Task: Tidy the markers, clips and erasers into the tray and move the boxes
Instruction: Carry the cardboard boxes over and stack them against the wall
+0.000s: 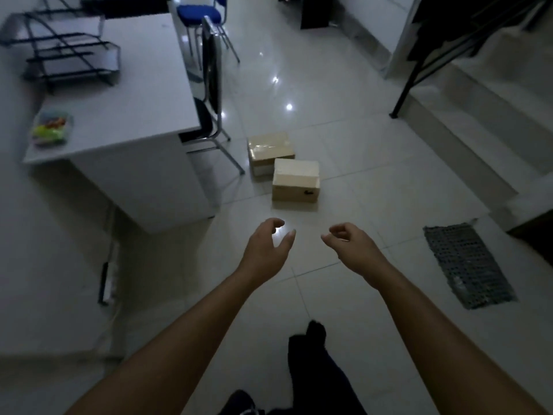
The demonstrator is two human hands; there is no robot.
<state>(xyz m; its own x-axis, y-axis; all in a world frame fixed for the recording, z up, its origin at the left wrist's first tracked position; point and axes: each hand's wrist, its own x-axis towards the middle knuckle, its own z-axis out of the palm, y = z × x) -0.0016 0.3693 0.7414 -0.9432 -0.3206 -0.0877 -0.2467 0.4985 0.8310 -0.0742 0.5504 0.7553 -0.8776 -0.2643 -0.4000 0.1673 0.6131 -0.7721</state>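
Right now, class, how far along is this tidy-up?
Looks done: colourful small items sit in the tray on the desk, though blurred. In hand: nothing; the left hand and right hand reach, open, toward two boxes on the floor. Left: moving both boxes.

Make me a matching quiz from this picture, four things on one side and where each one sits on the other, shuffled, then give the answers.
Things:
1. boxes
2. tray
3. mat
4. blue chair

Places:
A. on the near corner of the desk
B. on the floor at the right
C. at the far end of the desk
D. on the floor ahead of both empty hands

Pairs: 1-D, 2-A, 3-B, 4-C
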